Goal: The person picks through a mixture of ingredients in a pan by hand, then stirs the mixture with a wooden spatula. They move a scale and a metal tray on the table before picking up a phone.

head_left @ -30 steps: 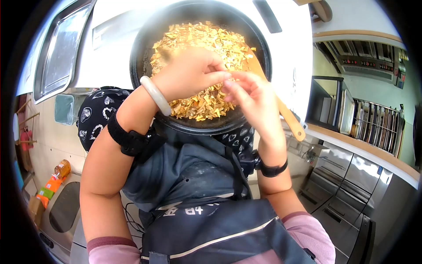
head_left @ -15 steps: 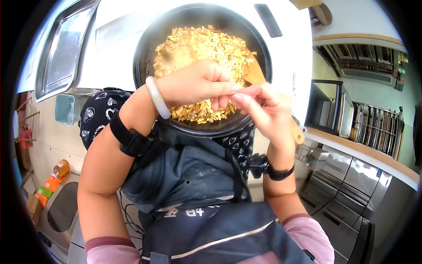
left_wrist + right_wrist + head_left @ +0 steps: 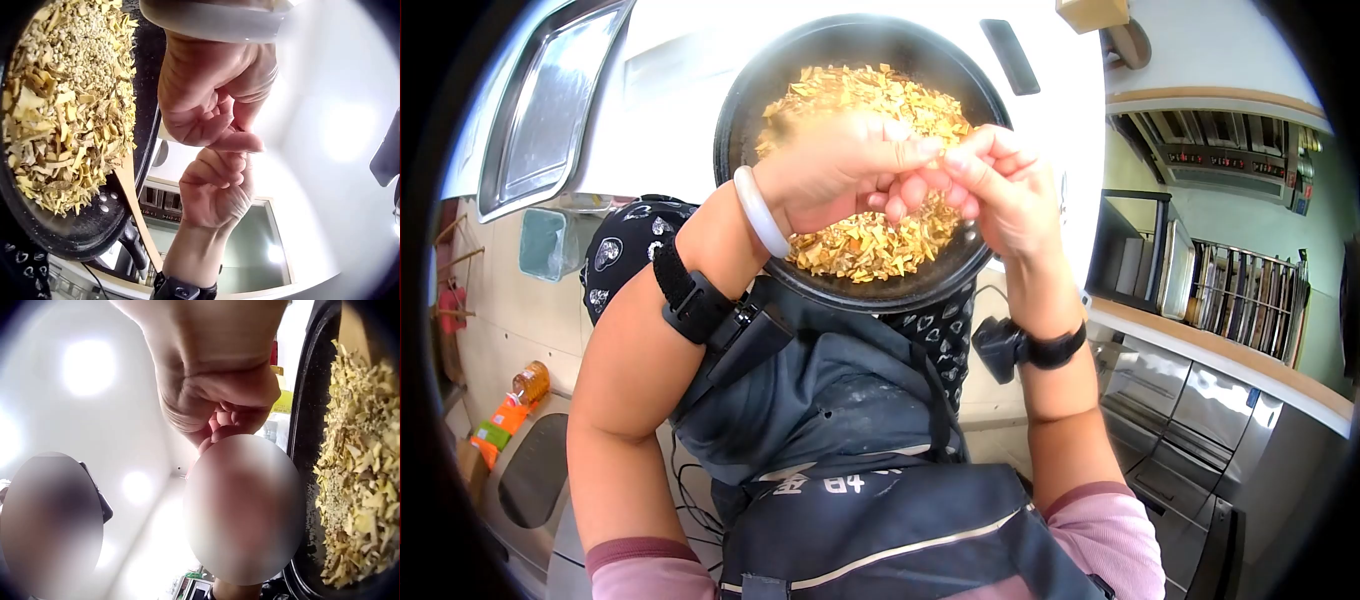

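In the head view, a black pan [image 3: 855,300] holds yellow-brown chips [image 3: 885,250]; pale granules [image 3: 81,50] lie among them in the left wrist view. Above the pan, my left hand [image 3: 840,165] and right hand [image 3: 1010,195] meet at the fingertips. The left wrist view shows curled fingers on the left hand [image 3: 203,87] and right hand [image 3: 212,194]. No object is discernible between them; anything tiny would be hidden. A wooden spatula [image 3: 134,200] lies against the pan's edge. A blurred patch covers much of the left hand in the right wrist view.
A metal tray [image 3: 550,100] is at the upper left of the white table [image 3: 670,120]. A dark phone-like slab [image 3: 1010,55] lies right of the pan. A box [image 3: 1092,12] sits at the far edge; a rack of trays [image 3: 1245,300] stands at the right.
My right hand has moved right, then up from its lower position, while the fingertips stay together over the pan. The spatula handle, visible before in the head view, is now hidden.
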Demonstrator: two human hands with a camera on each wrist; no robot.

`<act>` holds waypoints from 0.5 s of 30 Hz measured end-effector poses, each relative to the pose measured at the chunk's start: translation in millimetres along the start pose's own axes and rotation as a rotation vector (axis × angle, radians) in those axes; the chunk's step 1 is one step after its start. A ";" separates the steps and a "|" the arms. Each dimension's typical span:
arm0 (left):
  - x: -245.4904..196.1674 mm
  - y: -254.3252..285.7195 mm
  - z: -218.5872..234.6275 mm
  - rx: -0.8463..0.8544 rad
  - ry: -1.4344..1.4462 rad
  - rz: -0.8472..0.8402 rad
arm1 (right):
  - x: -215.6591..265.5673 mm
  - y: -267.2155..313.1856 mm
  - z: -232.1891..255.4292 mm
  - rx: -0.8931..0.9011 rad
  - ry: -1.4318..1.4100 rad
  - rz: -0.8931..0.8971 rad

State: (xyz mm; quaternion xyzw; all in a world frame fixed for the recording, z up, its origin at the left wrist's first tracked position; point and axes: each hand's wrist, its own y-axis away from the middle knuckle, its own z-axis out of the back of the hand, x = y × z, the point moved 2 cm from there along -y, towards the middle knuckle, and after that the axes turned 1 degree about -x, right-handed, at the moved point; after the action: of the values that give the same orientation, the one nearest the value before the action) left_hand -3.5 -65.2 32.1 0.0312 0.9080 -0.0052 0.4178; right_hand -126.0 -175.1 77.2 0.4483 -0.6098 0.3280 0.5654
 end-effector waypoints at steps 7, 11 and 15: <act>-3.2 4.4 -6.6 -0.013 0.334 -0.040 | 0.1 -17.9 -1.1 0.064 -0.184 -0.002; -0.7 6.4 -11.6 -0.062 0.494 -0.003 | -1.9 -20.0 -1.1 0.088 -0.251 0.013; -0.2 6.8 -16.3 0.033 0.575 -0.051 | -1.4 -22.6 -3.4 0.108 -0.280 0.024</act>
State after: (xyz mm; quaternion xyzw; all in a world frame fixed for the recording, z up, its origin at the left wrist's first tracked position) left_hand -15.3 -57.9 42.9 0.0152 0.9895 -0.0214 0.1422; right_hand -104.1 -180.5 74.0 0.5122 -0.6693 0.3013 0.4460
